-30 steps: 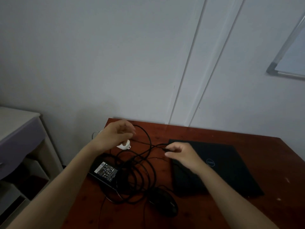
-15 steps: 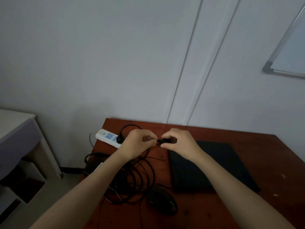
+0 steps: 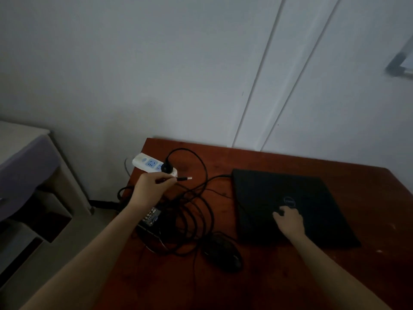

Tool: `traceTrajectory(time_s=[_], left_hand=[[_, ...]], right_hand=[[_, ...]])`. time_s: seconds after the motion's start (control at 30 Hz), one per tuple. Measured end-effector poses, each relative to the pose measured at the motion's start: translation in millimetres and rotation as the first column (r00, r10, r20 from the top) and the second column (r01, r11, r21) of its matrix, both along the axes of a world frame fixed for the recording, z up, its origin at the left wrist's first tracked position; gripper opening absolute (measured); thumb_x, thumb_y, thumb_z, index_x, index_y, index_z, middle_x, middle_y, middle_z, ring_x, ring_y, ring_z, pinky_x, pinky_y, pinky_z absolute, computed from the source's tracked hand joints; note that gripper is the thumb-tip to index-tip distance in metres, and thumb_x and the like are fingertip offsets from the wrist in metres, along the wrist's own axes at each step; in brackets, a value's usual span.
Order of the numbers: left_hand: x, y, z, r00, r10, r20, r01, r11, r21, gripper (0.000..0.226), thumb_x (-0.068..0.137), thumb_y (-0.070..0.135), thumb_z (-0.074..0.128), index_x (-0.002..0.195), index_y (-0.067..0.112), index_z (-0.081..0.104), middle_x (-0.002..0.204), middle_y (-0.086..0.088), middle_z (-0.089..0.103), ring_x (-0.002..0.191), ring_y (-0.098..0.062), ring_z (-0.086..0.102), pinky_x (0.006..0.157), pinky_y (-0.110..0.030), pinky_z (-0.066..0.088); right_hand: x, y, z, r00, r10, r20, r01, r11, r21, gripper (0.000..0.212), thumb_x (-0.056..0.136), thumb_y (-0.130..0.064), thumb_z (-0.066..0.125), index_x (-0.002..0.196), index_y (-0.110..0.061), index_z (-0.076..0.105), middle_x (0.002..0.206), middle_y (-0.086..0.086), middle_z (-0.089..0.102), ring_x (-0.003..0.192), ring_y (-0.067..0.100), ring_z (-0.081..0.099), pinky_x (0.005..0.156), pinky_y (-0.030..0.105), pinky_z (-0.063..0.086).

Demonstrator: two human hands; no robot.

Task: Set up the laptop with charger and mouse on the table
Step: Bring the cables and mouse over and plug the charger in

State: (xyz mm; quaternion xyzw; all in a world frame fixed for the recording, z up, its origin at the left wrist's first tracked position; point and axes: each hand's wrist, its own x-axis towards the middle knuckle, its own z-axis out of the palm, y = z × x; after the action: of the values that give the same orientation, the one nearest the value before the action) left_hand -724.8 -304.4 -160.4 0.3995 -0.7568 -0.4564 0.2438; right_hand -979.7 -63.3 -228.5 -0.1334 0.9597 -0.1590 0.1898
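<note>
Left of centre, the left hand [image 3: 154,189] pinches a USB plug [image 3: 183,179], likely from the mouse [image 3: 223,253]. The right hand [image 3: 289,220] rests loose-fingered on the closed laptop [image 3: 279,198], centre-right on the tabletop [image 3: 290,162]. The plug should meet a side port squarely, metal first, with the lid steadied. The lid's round badge and the charger brick [image 3: 152,217] label are too blurred to read.

The laptop [image 3: 268,193] lies on the right half of the table [image 3: 368,209], with the right hand [image 3: 289,220] resting on it. Left of it sprawl the cables [image 3: 196,211]; one seems to reach its far-left corner. The charger brick [image 3: 152,217] sits at the table's left edge and the power strip [image 3: 145,163] at the far-left corner. The mouse [image 3: 223,253] lies nearest. The left hand [image 3: 150,186] holds a connector [image 3: 184,179] above the cables.
</note>
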Motion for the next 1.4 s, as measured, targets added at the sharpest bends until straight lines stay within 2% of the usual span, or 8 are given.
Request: traceTrajectory(time_s=[0.3, 0.53, 0.6, 0.7, 0.9, 1.13, 1.3, 1.4], left_hand=[[-27.3, 13.0, -36.3, 0.995, -0.094, 0.022, 0.093, 0.995, 0.045, 0.011, 0.083, 0.010, 0.065, 0.093, 0.007, 0.069, 0.083, 0.001, 0.062, 0.080, -0.011, 0.058, 0.069, -0.013, 0.043], [-69.3, 19.9, -63.1, 0.978, -0.180, 0.109, 0.188, 0.979, -0.073, 0.016, 0.088, 0.014, 0.060, 0.100, 0.006, 0.066, 0.099, -0.006, 0.063, 0.098, -0.018, 0.054, 0.084, -0.024, 0.040], [-84.4, 24.5, -75.7, 0.950, -0.245, 0.193, 0.280, 0.943, -0.181, 0.018, 0.090, 0.017, 0.057, 0.102, 0.007, 0.065, 0.102, -0.008, 0.062, 0.102, -0.022, 0.049, 0.084, -0.026, 0.038], [-106.7, 31.6, -94.9, 0.905, -0.286, 0.315, 0.383, 0.870, -0.311, 0.022, 0.092, 0.022, 0.051, 0.107, 0.009, 0.062, 0.109, -0.007, 0.060, 0.111, -0.024, 0.044, 0.090, -0.032, 0.035], [-141.1, 37.1, -129.6, 0.793, -0.351, 0.497, 0.557, 0.748, -0.360, 0.023, 0.098, 0.021, 0.037, 0.109, 0.008, 0.052, 0.114, -0.009, 0.058, 0.112, -0.024, 0.046, 0.094, -0.032, 0.031], [-152.0, 38.9, -156.9, 0.730, -0.434, 0.528, 0.629, 0.730, -0.268, 0.025, 0.097, 0.020, 0.039, 0.113, 0.005, 0.051, 0.112, -0.013, 0.056, 0.103, -0.029, 0.052, 0.083, -0.036, 0.039], [-152.2, 43.6, -162.5, 0.746, -0.429, 0.509, 0.640, 0.672, -0.372, 0.011, 0.073, 0.021, 0.068, 0.073, 0.011, 0.063, 0.065, -0.003, 0.063, 0.064, -0.026, 0.060, 0.053, -0.028, 0.045], [-147.1, 45.7, -167.0, 0.779, -0.394, 0.488, 0.606, 0.672, -0.425, 0.025, 0.077, 0.033, 0.045, 0.067, 0.020, 0.064, 0.061, 0.005, 0.060, 0.062, -0.018, 0.058, 0.052, -0.023, 0.043]], right_hand=[[39.5, -24.0, -33.3, 0.948, 0.316, -0.041, -0.300, 0.929, 0.219, 0.053, 0.097, -0.042, 0.037, 0.142, -0.014, 0.033, 0.152, 0.012, 0.024, 0.141, 0.027, 0.019, 0.112, 0.043, 0.024], [96.4, -57.0, -51.8, 0.702, 0.707, -0.088, -0.666, 0.695, 0.272, 0.057, 0.097, -0.047, 0.021, 0.144, -0.015, 0.028, 0.157, 0.009, 0.009, 0.145, 0.024, -0.002, 0.116, 0.045, 0.004], [102.9, -62.6, -54.4, 0.668, 0.744, -0.028, -0.715, 0.652, 0.254, 0.077, 0.088, -0.063, 0.002, 0.144, -0.016, 0.028, 0.157, 0.008, 0.006, 0.145, 0.023, -0.005, 0.116, 0.045, 0.001], [99.4, -61.0, -56.4, 0.667, 0.744, 0.037, -0.731, 0.644, 0.226, 0.111, 0.060, -0.073, -0.021, 0.145, -0.019, 0.026, 0.158, 0.006, 0.002, 0.145, 0.021, -0.009, 0.116, 0.042, -0.003], [74.7, -38.4, -53.9, 0.644, 0.763, -0.052, -0.739, 0.639, 0.215, 0.118, 0.060, -0.070, -0.032, 0.144, -0.017, 0.032, 0.157, 0.004, 0.011, 0.145, 0.021, 0.000, 0.110, 0.030, -0.006], [15.4, -18.9, -64.7, 0.868, 0.469, -0.166, -0.425, 0.872, 0.242, 0.056, 0.097, -0.046, 0.028, 0.145, -0.018, 0.027, 0.156, 0.011, 0.014, 0.145, 0.026, 0.008, 0.115, 0.038, 0.014], [4.2, -17.1, -69.8, 0.899, 0.419, -0.125, -0.372, 0.884, 0.283, 0.059, 0.097, -0.049, 0.021, 0.148, -0.023, 0.011, 0.157, 0.010, 0.003, 0.145, 0.024, -0.003, 0.116, 0.038, 0.003], [7.2, -18.0, -73.4, 0.903, 0.410, -0.131, -0.358, 0.884, 0.300, 0.070, 0.085, -0.052, 0.008, 0.148, -0.023, 0.008, 0.158, 0.009, 0.001, 0.145, 0.023, -0.005, 0.116, 0.038, 0.001]])
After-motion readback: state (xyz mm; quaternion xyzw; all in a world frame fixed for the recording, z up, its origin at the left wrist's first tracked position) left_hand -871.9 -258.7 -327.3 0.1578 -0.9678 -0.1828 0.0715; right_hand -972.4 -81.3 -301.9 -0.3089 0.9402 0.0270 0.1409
